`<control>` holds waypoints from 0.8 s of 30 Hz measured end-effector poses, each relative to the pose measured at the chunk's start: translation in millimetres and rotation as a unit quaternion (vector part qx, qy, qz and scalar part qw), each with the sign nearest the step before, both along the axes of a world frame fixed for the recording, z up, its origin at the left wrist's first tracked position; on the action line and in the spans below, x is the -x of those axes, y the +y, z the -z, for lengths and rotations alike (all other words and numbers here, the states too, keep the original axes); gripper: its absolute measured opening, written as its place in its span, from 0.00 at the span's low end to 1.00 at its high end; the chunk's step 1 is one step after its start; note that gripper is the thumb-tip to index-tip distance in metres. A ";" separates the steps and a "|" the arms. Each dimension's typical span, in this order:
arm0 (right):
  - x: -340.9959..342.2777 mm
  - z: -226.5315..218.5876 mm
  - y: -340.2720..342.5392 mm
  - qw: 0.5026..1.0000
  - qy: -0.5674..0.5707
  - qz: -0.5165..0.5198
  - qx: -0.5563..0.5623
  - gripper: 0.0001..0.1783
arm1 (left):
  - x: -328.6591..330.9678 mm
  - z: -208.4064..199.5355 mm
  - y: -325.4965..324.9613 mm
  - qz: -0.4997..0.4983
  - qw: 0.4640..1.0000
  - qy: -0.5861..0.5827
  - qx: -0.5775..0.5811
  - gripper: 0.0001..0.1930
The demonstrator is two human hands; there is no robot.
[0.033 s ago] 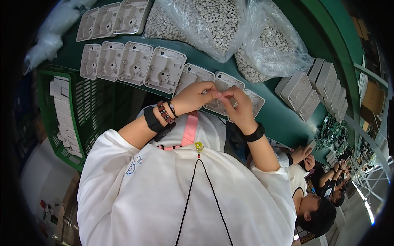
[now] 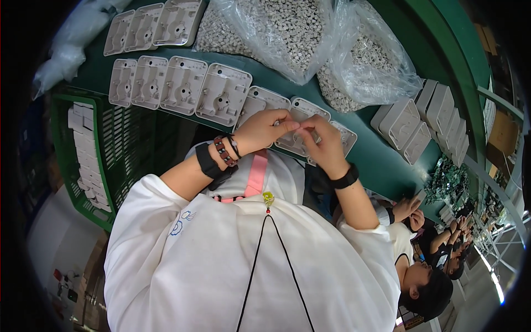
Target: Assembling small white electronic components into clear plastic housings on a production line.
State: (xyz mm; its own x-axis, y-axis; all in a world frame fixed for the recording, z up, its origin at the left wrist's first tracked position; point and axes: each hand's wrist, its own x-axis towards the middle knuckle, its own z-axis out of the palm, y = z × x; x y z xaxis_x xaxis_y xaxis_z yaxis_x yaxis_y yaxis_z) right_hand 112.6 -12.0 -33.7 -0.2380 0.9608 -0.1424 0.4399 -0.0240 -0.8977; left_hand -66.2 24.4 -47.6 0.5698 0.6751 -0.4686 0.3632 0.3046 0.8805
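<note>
My left hand (image 2: 265, 130) and my right hand (image 2: 325, 141) meet fingertip to fingertip above a row of housings. Thumb and forefinger are pinched on each hand; whatever lies between them is too small to make out. Just beneath are a light grey plastic housing (image 2: 310, 108) and a second open housing (image 2: 268, 97), both partly covered by my hands. To the left, further open housings (image 2: 223, 94) stand in line along the table edge, their moulded insides facing up.
Clear plastic bags of small whitish parts (image 2: 290, 33) lie at the back of the green table (image 2: 365, 144). Stacked housings (image 2: 398, 123) and a dark green heap (image 2: 447, 180) are to the right. A green crate (image 2: 102, 166) stands left. A co-worker's hands (image 2: 406, 209) are at lower right.
</note>
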 end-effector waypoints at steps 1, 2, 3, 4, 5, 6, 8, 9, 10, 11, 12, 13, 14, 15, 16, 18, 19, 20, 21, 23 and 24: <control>-6.0 5.5 7.9 1.000 0.003 -0.001 0.002 0.06 | -2.1 2.0 0.3 -0.001 1.000 0.003 0.002 0.13; -13.6 10.2 18.9 0.992 -0.069 -0.069 -0.083 0.06 | -1.9 3.5 -2.8 0.035 0.990 0.087 -0.102 0.13; -20.8 15.3 30.7 0.967 -0.140 -0.136 -0.166 0.05 | -1.7 6.1 -6.7 0.070 0.962 0.170 -0.204 0.13; -27.2 21.6 38.9 0.928 -0.210 -0.193 -0.239 0.05 | -5.3 11.1 -7.7 0.111 0.915 0.249 -0.297 0.13; -28.3 26.7 46.1 0.929 -0.208 -0.191 -0.239 0.05 | -7.2 16.6 -8.5 0.113 0.914 0.250 -0.298 0.13; -29.0 31.1 52.5 0.910 -0.241 -0.231 -0.246 0.04 | -8.8 23.1 -10.1 0.126 0.904 0.266 -0.311 0.13; -28.3 37.4 59.8 0.863 -0.304 -0.312 -0.255 0.04 | -11.2 26.6 -11.0 0.148 0.882 0.296 -0.337 0.12; -27.3 40.1 61.5 0.863 -0.305 -0.311 -0.255 0.04 | -11.9 27.9 -11.4 0.149 0.881 0.295 -0.338 0.12; -26.3 43.1 62.5 0.857 -0.315 -0.318 -0.254 0.04 | -12.6 28.8 -12.5 0.149 0.880 0.297 -0.339 0.12; -25.2 45.5 63.1 0.851 -0.326 -0.325 -0.252 0.04 | -13.2 28.9 -13.8 0.148 0.879 0.299 -0.341 0.12; -23.2 47.7 64.6 0.844 -0.336 -0.333 -0.252 0.05 | -13.6 28.4 -14.2 0.145 0.877 0.302 -0.343 0.12; -21.9 48.3 64.7 0.844 -0.337 -0.332 -0.254 0.05 | -13.7 28.1 -14.8 0.145 0.877 0.302 -0.345 0.12; -21.4 47.5 63.1 0.846 -0.337 -0.314 -0.266 0.05 | -13.6 27.8 -15.9 0.134 0.878 0.302 -0.346 0.12; -21.3 45.8 60.8 0.849 -0.338 -0.296 -0.279 0.06 | -13.6 27.5 -16.9 0.124 0.879 0.302 -0.346 0.12; -21.2 43.3 58.8 0.850 -0.339 -0.278 -0.292 0.06 | -13.7 27.3 -17.2 0.114 0.880 0.302 -0.348 0.12; -18.9 37.6 55.7 0.854 -0.340 -0.268 -0.289 0.06 | -14.0 28.5 -17.0 0.117 0.882 0.301 -0.344 0.13; -19.0 33.4 54.6 0.859 -0.342 -0.258 -0.282 0.07 | -14.8 28.8 -15.7 0.120 0.884 0.299 -0.338 0.13; -18.2 29.2 53.1 0.863 -0.343 -0.247 -0.276 0.07 | -13.2 28.3 -14.5 0.124 0.886 0.297 -0.333 0.14; -17.0 26.2 50.3 0.861 -0.345 -0.244 -0.283 0.07 | -9.4 26.6 -15.1 0.123 0.884 0.298 -0.339 0.14; -15.8 22.9 45.7 0.908 -0.312 -0.189 -0.205 0.08 | -1.2 21.8 -15.7 0.149 0.893 0.267 -0.329 0.15; -14.1 18.5 41.9 0.928 -0.293 -0.161 -0.163 0.09 | 2.5 16.5 -14.2 0.163 0.898 0.251 -0.322 0.16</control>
